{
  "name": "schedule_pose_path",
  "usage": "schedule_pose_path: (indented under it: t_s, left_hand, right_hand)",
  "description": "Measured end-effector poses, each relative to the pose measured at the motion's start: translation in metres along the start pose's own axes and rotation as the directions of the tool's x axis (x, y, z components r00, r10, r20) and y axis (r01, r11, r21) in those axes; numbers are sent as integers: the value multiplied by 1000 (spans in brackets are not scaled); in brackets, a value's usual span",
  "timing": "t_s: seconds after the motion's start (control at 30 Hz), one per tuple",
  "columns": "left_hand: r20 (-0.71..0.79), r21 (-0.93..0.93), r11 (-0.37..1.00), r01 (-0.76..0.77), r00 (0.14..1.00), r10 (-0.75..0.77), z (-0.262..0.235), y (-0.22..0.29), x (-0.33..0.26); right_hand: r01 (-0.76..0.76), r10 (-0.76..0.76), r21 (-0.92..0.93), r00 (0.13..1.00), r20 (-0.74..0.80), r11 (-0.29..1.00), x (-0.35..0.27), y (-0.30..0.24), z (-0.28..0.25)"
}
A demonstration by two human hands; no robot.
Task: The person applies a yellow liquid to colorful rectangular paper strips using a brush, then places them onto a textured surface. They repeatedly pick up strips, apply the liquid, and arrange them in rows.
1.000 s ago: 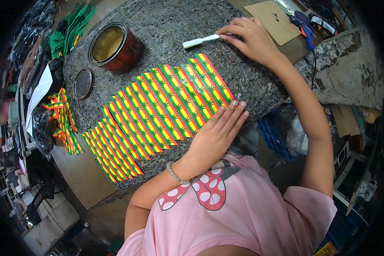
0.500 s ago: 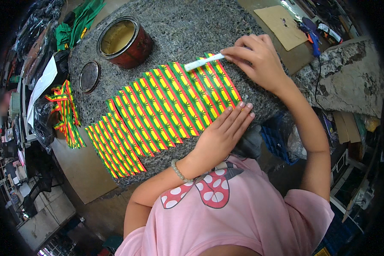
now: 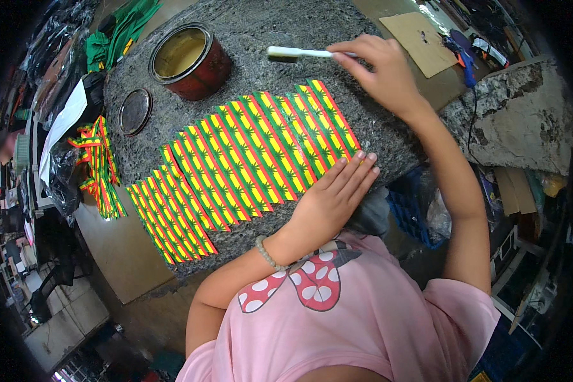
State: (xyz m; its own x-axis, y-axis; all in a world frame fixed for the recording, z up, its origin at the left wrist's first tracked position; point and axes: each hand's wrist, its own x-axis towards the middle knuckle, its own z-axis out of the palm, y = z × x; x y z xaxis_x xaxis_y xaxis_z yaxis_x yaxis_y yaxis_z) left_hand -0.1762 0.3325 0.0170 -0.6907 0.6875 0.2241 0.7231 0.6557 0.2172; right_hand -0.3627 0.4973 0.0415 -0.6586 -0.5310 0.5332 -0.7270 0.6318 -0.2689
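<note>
Between the fingers of my right hand (image 3: 380, 73) is a white toothbrush (image 3: 299, 51), its dark bristles facing down above the far part of the stone slab (image 3: 286, 25). Many striped strips (image 3: 235, 153) in red, yellow and green with dark leaf prints lie side by side on the slab in a slanting row. Those at the right end look wet and shiny. My left hand (image 3: 334, 197) lies flat with fingers stretched out, its fingertips on the near ends of the rightmost strips. Past the strips stands a red-brown open can (image 3: 200, 73) with yellowish stuff inside.
A round lid (image 3: 135, 111) lies left of the can. More striped strips (image 3: 102, 169) hang in a bundle at the slab's left edge, near green cloth (image 3: 124, 32). At the far right are a cardboard piece (image 3: 417, 41) and a blue glue gun (image 3: 465, 63). A blue crate (image 3: 410, 213) sits below the slab.
My right hand has lifted the toothbrush off the strips and moved it away from me, toward the can's side of the slab. My left hand stays in place.
</note>
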Motion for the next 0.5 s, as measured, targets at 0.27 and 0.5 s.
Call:
schedule_pose_path:
  t_s: [0.27, 0.5]
  left_hand:
    - [26, -25, 1000, 5, 1000, -4, -4, 0, 3]
    - [44, -30, 1000, 4, 999, -3, -4, 0, 3]
  right_hand:
    - [-136, 103, 26, 852, 514, 990, -31, 21, -72]
    - [1, -5, 23, 989, 150, 1000, 5, 34, -23]
